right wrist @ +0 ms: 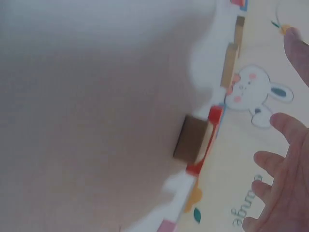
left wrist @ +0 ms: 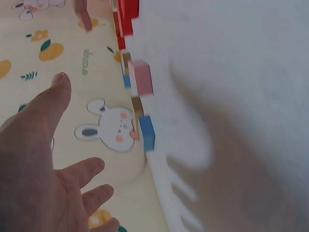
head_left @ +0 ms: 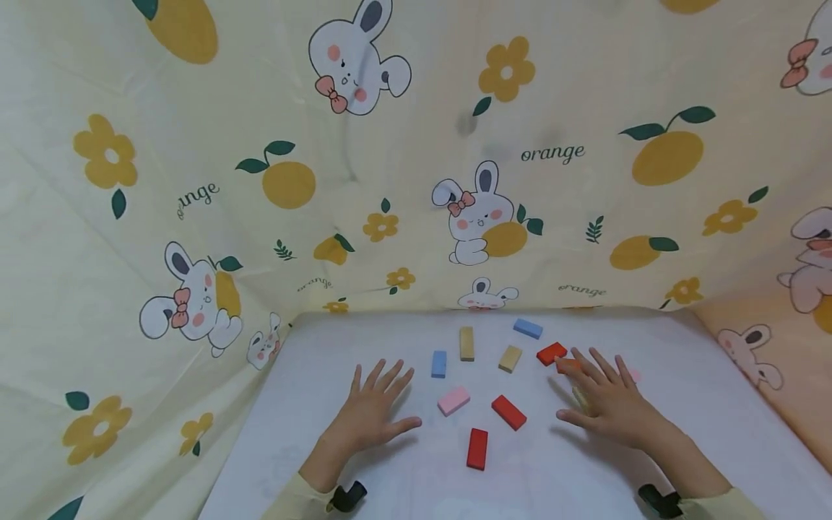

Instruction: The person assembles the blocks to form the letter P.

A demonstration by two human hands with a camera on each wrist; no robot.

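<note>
My left hand [head_left: 369,413] hovers above the white table, fingers spread and holding nothing. Nearest to it are a blue block [head_left: 438,364] and a pink block [head_left: 453,401]. Over the right side, my right hand [head_left: 614,406] is also spread and holds nothing. It partly hides an orange-red block [head_left: 567,366], a tan block [right wrist: 191,139] and another pink block [head_left: 635,375]. Between the hands lie two red blocks, one diagonal [head_left: 509,412] and one nearer me [head_left: 477,448]. Farther back are an upright-looking tan block [head_left: 466,344], a shorter tan one [head_left: 510,358] and a red one [head_left: 551,353].
Another blue block [head_left: 528,328] lies near the table's [head_left: 377,491] back edge. A cream cloth [head_left: 403,144] printed with rabbits, oranges and flowers hangs behind the table and along both sides. Both hands cast shadows on the tabletop.
</note>
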